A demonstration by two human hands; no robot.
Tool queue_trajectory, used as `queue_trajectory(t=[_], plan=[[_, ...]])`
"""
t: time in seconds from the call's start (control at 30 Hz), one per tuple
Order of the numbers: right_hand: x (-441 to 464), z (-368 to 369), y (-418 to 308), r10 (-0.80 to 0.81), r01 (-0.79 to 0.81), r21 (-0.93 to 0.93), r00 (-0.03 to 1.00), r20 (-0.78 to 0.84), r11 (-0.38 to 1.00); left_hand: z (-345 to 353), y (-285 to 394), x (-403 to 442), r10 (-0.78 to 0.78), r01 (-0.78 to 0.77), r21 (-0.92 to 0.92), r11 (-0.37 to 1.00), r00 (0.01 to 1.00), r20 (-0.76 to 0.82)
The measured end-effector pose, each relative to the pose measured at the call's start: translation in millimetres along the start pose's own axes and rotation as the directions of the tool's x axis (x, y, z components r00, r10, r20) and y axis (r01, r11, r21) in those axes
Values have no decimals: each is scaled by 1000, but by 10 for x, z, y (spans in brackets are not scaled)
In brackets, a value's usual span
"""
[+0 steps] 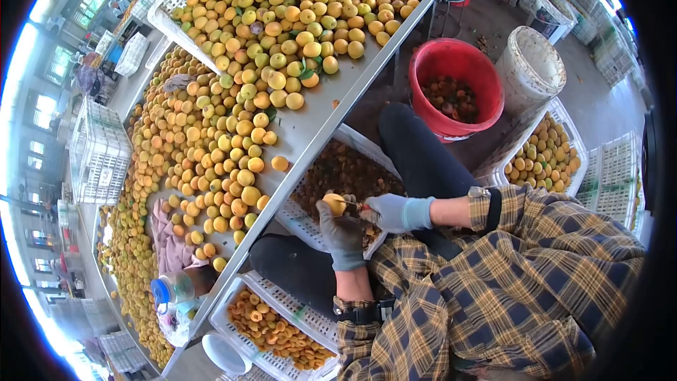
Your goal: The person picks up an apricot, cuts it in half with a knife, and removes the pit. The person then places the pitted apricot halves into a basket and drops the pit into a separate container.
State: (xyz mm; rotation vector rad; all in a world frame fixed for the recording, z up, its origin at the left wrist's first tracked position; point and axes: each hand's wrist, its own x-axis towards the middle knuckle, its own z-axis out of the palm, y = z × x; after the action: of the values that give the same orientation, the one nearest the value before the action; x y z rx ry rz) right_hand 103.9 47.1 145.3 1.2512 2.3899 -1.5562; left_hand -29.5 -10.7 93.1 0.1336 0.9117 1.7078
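My left hand [341, 234], in a dark-stained grey glove, is closed around a yellow-orange apricot [333, 204]. My right hand [399, 212], in a light grey-blue glove, grips a small knife [364, 206] with a reddish handle. The thin blade points at the apricot; whether it has cut in cannot be made out. Both hands are above a white crate [293, 217] between my knees, which holds brownish apricot pits and scraps [338, 173]. A second white crate [321, 328] by my left leg holds halved apricots [278, 330].
A metal table [310, 123] before me bears many whole apricots [233, 148], a pink cloth [169, 240] and a blue-lidded bottle [185, 285]. To my right stand a red bucket [491, 102] with scraps, a white bucket [532, 67] and a crate of apricots [541, 152].
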Motion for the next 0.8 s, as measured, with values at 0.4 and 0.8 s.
queue_trajectory(t=[0.4,0.8], plan=[[133,71,105,34,-34,26,999,17,999,-11,-95,4,-119,119,-10,993,992,-32],[172,118,138,14,-15,-63,1000,-20,998,-73,-178,52,-183,182,-53,982,983,-13]])
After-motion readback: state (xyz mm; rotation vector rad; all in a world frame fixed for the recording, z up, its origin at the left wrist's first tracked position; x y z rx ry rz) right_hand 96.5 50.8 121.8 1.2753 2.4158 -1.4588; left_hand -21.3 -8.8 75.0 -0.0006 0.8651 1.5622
